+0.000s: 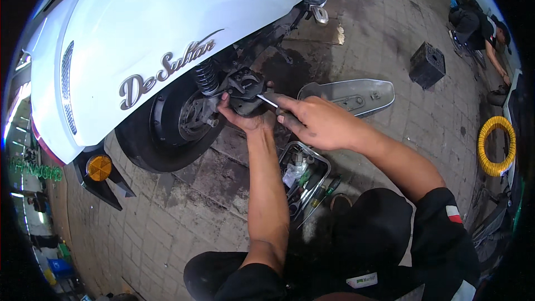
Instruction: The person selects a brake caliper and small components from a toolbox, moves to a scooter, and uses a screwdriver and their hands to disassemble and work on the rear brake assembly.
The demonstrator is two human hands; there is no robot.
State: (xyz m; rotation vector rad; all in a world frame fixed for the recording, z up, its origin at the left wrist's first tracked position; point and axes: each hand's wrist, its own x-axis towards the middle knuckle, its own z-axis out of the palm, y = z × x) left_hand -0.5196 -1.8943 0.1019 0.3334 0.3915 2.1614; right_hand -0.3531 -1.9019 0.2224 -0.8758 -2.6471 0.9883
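Note:
My left hand (252, 122) is wrapped round the underside of a dark, greasy metal part (246, 86) below the scooter's body. Whether that part is still fixed to the scooter, I cannot tell. A screwdriver (268, 101) sits in the closed fingers of my right hand (320, 123), its shiny shaft slanting up-left with the tip at the part's edge. Just left of the part are a black coil spring (207, 79) and the rear wheel (167, 128). The white scooter body (184, 11) overhangs them.
Between my forearms lies a metal-rimmed tray (322, 158) of tools. A grey elongated cover (384, 96) rests on the paving beyond my right hand. Farther right are a black box-shaped object (428, 66), a yellow coiled hose (481, 146) and a crouching person (473, 25).

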